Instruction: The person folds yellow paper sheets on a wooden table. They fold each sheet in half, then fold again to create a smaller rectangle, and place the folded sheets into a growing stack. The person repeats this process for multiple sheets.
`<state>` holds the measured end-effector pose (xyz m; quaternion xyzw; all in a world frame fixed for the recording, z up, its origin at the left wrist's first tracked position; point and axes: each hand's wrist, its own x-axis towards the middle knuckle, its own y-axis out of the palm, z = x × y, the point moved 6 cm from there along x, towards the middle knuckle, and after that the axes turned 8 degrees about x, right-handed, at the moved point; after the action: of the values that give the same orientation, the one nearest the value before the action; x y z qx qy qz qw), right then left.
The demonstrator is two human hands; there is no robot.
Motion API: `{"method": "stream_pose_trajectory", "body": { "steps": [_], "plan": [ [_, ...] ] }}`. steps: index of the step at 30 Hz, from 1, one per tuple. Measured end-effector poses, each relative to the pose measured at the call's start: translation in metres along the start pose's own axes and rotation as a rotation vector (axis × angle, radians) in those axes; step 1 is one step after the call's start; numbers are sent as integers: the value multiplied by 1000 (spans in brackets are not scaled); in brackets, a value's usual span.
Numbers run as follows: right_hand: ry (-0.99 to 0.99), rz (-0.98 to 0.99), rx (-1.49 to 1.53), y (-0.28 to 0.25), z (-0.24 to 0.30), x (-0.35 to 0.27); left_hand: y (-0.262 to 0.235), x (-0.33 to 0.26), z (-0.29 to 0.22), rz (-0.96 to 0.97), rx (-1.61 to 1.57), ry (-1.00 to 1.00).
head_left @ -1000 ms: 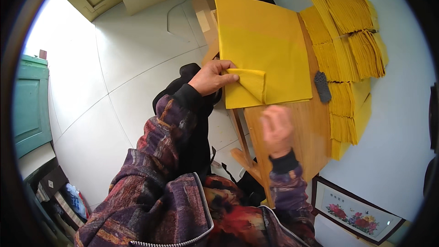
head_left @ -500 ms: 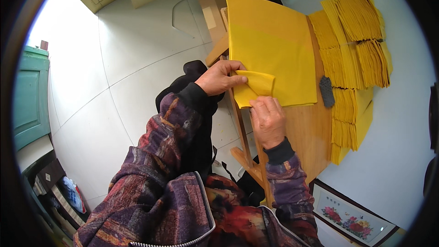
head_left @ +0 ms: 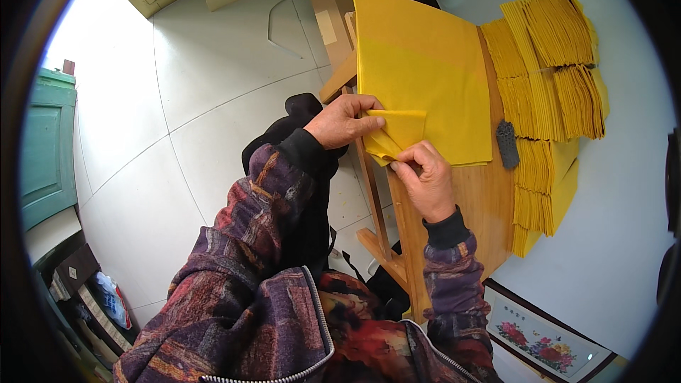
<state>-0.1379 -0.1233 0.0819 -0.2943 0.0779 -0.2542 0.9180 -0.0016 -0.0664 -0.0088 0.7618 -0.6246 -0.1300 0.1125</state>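
The left hand (head_left: 340, 122) pinches the folded flap (head_left: 403, 125) of a square, yellow, felt-like sheet (head_left: 425, 64) on the brown wooden table (head_left: 468, 220); the right hand (head_left: 430, 184) nips its near edge, thumb against finger. Best anchor left, draw evenly right.

Holding the folded-over flap of a yellow sheet (head_left: 429, 64) in the left hand (head_left: 344, 122), pinching its near edge with the right hand (head_left: 428, 179), above a wooden table (head_left: 472, 206) near folded yellow stacks (head_left: 547, 32).
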Motion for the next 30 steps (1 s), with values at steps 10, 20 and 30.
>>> {"method": "stream_pose_trajectory", "body": {
  "steps": [10, 20, 30],
  "plan": [
    [-17, 34, 21, -5, 3, 2, 1, 0, 0, 17, 6, 12],
    [-8, 19, -15, -7, 5, 3, -2, 0, 0, -34, 128, 19],
    [-28, -159, -120, -13, 5, 7, -3, 0, -3, -76, 143, 2]
  ]
}}
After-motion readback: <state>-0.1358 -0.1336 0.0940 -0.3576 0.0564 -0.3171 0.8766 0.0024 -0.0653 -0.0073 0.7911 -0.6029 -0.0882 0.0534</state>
